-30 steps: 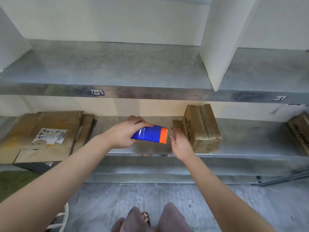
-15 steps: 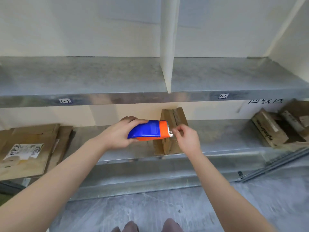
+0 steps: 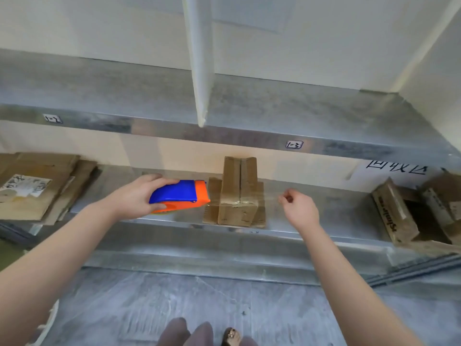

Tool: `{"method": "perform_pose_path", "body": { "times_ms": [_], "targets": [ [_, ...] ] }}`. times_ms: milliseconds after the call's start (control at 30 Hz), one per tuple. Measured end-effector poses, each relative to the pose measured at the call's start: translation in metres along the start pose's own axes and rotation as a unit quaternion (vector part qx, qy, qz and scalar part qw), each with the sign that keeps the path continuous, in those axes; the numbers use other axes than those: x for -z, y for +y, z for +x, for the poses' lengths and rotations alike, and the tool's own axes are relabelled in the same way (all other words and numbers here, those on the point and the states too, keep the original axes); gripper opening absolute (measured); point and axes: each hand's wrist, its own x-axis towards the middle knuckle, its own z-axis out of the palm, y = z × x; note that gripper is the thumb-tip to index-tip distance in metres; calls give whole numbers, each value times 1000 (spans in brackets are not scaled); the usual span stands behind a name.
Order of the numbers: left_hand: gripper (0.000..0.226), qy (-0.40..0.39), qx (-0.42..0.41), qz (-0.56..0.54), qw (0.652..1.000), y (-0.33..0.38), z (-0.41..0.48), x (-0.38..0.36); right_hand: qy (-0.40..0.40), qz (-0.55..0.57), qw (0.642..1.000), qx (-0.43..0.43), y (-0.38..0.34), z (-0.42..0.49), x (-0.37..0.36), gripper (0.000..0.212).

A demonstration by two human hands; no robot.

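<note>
A metal shelf (image 3: 324, 203) carries a small box (image 3: 238, 196) at its middle. Flat cardboard (image 3: 37, 191) lies at the left, open boxes (image 3: 399, 213) at the right.

The plastic tape dispenser (image 3: 178, 196) is royal blue on top, with a bright orange nose and underside. The strip of tape (image 3: 270, 194) is clear with a faint sheen. The small upright cardboard box (image 3: 239, 193) is plain brown. The metal shelf (image 3: 336, 208) is mottled silver-grey. The flattened cardboard sheet (image 3: 45, 203) is brown, and its white label (image 3: 23, 186) bears black scrawl.
</note>
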Motion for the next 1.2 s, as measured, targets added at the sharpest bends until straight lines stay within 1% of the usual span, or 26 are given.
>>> {"method": "perform_pose_path", "body": {
  "times_ms": [67, 167, 300, 367, 433, 567, 633, 700, 733, 767, 833, 900, 933, 1000, 1067, 1133, 1200],
  "targets": [
    [71, -1, 22, 23, 999, 2, 2, 0, -24, -8, 1000, -1, 0, 5, -8, 17],
    [72, -14, 36, 48, 998, 8, 6, 3, -57, -5, 998, -32, 9, 9, -18, 23],
    [71, -18, 31, 61, 998, 15, 19, 3, -82, 29, 994, -71, 18, 14, -31, 13],
    [71, -23, 34, 71, 997, 15, 24, 2, -88, 47, 992, -79, 20, 17, -38, 12],
    [71, -34, 42, 80, 995, 16, 29, 0, -98, 70, 989, -82, 19, 20, -47, 14],
    [69, -44, 43, 84, 995, 19, 39, -8, -113, 134, 979, -103, 12, 22, -76, 29],
    [68, -46, 38, 86, 994, 22, 44, -13, -107, 173, 972, -118, 7, 21, -88, 29],
    [68, -51, 35, 86, 994, 24, 50, -15, -101, 225, 958, -146, 4, 22, -96, 24],
    [67, -52, 32, 88, 994, 24, 52, -14, -100, 251, 949, -161, 3, 21, -98, 24],
    [67, -50, 28, 92, 994, 25, 54, -14, -94, 261, 946, -167, 3, 20, -98, 29],
    [67, -49, 17, 101, 994, 24, 56, -12, -43, 228, 965, -125, 4, 17, -96, 35],
    [66, -47, 8, 110, 993, 25, 57, -12, 3, 216, 975, -58, 3, 12, -90, 32],
    [66, -44, 4, 112, 993, 26, 57, -12, 2, 232, 972, -24, -2, 8, -86, 33],
    [65, -36, -6, 115, 993, 28, 58, -12, -33, 237, 970, 29, -16, 3, -78, 41],
    [65, -34, -7, 114, 993, 28, 59, -12, -66, 217, 973, 35, -26, 0, -77, 51],
    [65, -36, -1, 108, 994, 28, 57, -13, -72, 221, 973, 8, -33, 0, -79, 58],
    [65, -40, 2, 97, 995, 25, 54, -16, -69, 254, 964, -28, -36, 2, -80, 59]
  ]
}}
